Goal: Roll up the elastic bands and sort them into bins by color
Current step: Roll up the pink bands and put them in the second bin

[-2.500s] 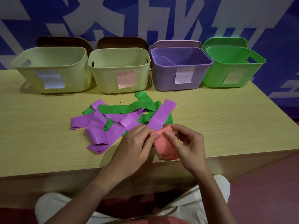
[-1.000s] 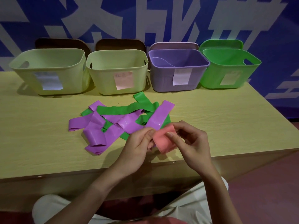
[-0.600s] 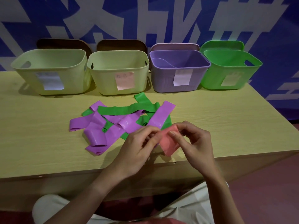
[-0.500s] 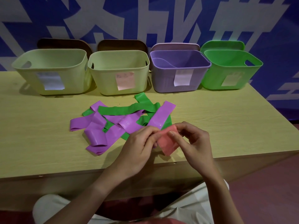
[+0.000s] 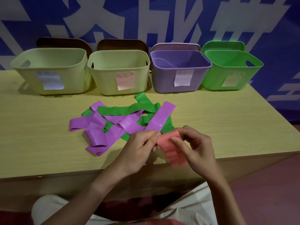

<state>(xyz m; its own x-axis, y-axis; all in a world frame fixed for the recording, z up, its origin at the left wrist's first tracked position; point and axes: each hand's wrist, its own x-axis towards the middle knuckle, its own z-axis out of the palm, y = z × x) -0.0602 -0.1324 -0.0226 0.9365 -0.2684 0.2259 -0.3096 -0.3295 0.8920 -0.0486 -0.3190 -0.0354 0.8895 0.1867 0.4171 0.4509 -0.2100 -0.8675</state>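
A pink elastic band (image 5: 172,148) is held above the table's front edge, its top end between both hands and its free end hanging down. My left hand (image 5: 139,150) pinches its upper left corner with thumb and fingers. My right hand (image 5: 194,146) pinches the upper right part, fingers curled round it. Behind them lies a tangled pile of purple bands (image 5: 113,127) and green bands (image 5: 126,109). Four bins stand at the back: two pale yellow-green bins (image 5: 48,70) (image 5: 118,72), a purple bin (image 5: 180,73) and a green bin (image 5: 230,70).
The wooden table (image 5: 227,124) has its front edge just under my hands. Each bin carries a paper label, and lids lean behind the bins against a blue and white wall. My knees show below the table.
The pink band's free end hangs longer below my hands than half a second ago. Both hands stayed at the same spot, shifting their fingers on its top end.
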